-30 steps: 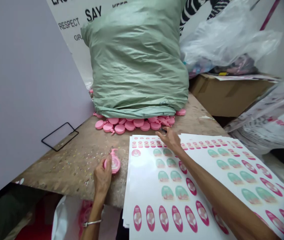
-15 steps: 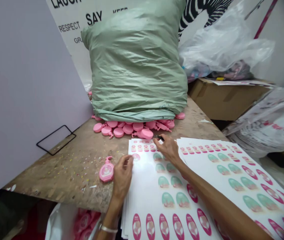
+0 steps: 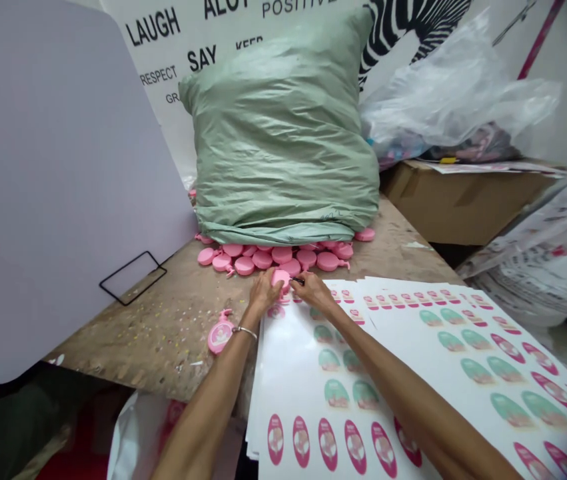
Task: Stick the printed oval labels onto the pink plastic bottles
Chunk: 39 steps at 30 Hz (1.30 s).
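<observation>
My left hand (image 3: 264,291) is closed on a round pink plastic piece (image 3: 281,280), shaped like a small pump bottle, at the top left of a sticker sheet (image 3: 288,373). Beside it, my right hand (image 3: 313,291) pinches a thin dark tool (image 3: 296,281); its tip is at the pink piece, and its exact kind is too small to make out. A round pink-and-white sticker (image 3: 276,312) lies just below my left hand. Left of my forearm, another pink pump-bottle piece (image 3: 220,335) bears a round label.
Several pink pieces (image 3: 244,265) lie at the foot of a big green sack (image 3: 283,147). A second sticker sheet (image 3: 463,400) spreads to the right. A pale panel (image 3: 63,187) stands left, near a black wire frame (image 3: 133,279). A cardboard box (image 3: 463,200) sits behind right.
My left hand has moved up and right from the sheet's edge to take hold of a pink piece. My right hand has come slightly left and down, bringing the dark tool to it.
</observation>
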Tool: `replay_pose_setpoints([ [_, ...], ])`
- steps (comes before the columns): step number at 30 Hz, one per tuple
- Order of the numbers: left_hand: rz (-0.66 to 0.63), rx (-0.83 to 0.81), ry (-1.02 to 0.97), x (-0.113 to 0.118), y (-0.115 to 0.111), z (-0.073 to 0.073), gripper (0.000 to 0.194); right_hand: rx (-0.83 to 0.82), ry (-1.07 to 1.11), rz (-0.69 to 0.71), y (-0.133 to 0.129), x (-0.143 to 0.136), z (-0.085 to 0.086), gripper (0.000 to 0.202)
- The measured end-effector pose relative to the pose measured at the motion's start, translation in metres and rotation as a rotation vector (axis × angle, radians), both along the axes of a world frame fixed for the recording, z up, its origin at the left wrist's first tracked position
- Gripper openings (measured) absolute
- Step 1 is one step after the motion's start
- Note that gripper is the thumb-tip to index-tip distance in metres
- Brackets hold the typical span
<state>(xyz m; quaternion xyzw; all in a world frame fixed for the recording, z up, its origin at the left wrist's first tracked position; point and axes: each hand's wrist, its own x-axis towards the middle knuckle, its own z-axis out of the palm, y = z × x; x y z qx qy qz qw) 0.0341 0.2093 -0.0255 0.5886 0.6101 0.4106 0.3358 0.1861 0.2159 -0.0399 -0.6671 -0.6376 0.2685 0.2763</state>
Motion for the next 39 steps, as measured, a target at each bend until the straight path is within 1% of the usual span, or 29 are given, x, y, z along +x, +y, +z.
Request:
replay_pose_setpoints([
  [3, -0.073, -0.052, -0.053, -0.003, 0.006, 0.003, 0.045, -0.026, 0.105, 0.106, -0.001, -0.005, 0.001, 0.026],
  [5, -0.119, -0.102, -0.114, -0.007, -0.001, 0.008, 0.042, -0.021, 0.175, 0.174, -0.003, -0.004, 0.01, 0.032],
  [8, -0.195, -0.205, -0.237, -0.013, -0.022, 0.02, 0.036, 0.029, 0.253, 0.288, -0.009, -0.002, 0.034, 0.039],
  [10, -0.19, -0.239, -0.347, -0.016, -0.04, 0.027, 0.038, 0.082, 0.291, 0.344, -0.017, -0.001, 0.05, 0.041],
  [12, -0.147, -0.228, -0.484, -0.019, -0.057, 0.031, 0.04, 0.167, 0.277, 0.325, -0.027, 0.0, 0.058, 0.041],
  [13, -0.127, -0.221, -0.557, -0.02, -0.065, 0.032, 0.039, 0.211, 0.221, 0.283, -0.033, 0.0, 0.058, 0.04],
  [15, -0.102, -0.225, -0.688, -0.022, -0.079, 0.03, 0.034, 0.267, 0.056, 0.179, -0.045, 0.0, 0.048, 0.036],
  [17, -0.078, -0.253, -0.795, -0.024, -0.089, 0.024, 0.03, 0.266, -0.095, 0.112, -0.057, -0.001, 0.031, 0.03],
  [20, -0.002, -0.305, -0.916, -0.025, -0.099, 0.011, 0.034, 0.263, -0.193, 0.101, -0.071, -0.007, 0.005, 0.016],
  [23, 0.087, -0.327, -0.975, -0.021, -0.107, -0.001, 0.038, 0.305, -0.279, 0.105, -0.077, -0.015, -0.011, 0.012],
  [26, 0.148, -0.318, -1.004, -0.017, -0.11, -0.01, 0.038, 0.34, -0.338, 0.098, -0.079, -0.02, -0.018, 0.013],
  [29, 0.169, -0.296, -1.027, -0.014, -0.111, -0.014, 0.04, 0.361, -0.363, 0.102, -0.079, -0.02, -0.022, 0.013],
  [34, 0.172, -0.256, -1.046, -0.012, -0.112, -0.013, 0.042, 0.372, -0.347, 0.12, -0.078, -0.017, -0.025, 0.01],
  [39, 0.154, -0.252, -1.063, -0.012, -0.115, -0.013, 0.045, 0.389, -0.345, 0.075, -0.078, -0.017, -0.025, 0.011],
])
